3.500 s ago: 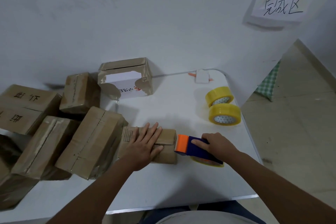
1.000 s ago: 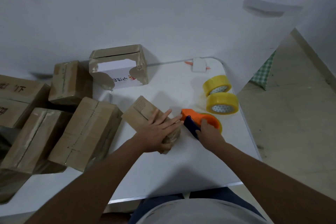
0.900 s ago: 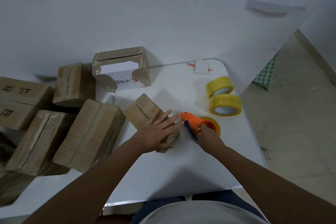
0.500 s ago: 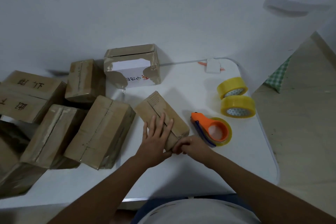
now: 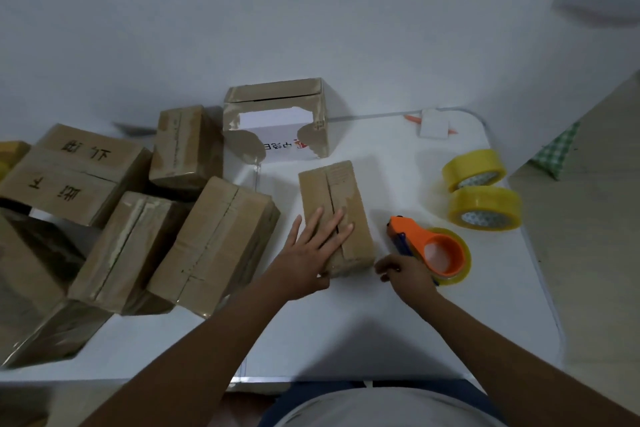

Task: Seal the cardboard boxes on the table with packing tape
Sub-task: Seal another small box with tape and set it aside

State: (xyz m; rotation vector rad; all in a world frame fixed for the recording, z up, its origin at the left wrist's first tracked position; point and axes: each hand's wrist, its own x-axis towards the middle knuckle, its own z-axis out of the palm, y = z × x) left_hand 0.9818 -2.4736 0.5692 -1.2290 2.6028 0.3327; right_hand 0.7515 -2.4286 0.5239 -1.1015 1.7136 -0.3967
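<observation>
Cardboard box [image 5: 341, 204] lies lengthwise near the middle of the white table [image 5: 346, 333], its top seam running away from the person. Left hand [image 5: 308, 253] rests flat on its near half, fingers spread and straight, no grip closed round it. Right hand [image 5: 407, 276] sits just beside the box's near right corner, fingers loosely curled, pinching nothing that can be made out, touching the near edge of the orange tape dispenser [image 5: 429, 248] lying on the table. Two yellow tape rolls [image 5: 483, 198] stand further right. Other cardboard boxes [image 5: 211, 239] crowd the left side; a torn white-fronted box [image 5: 277, 121] stands behind by the wall.
</observation>
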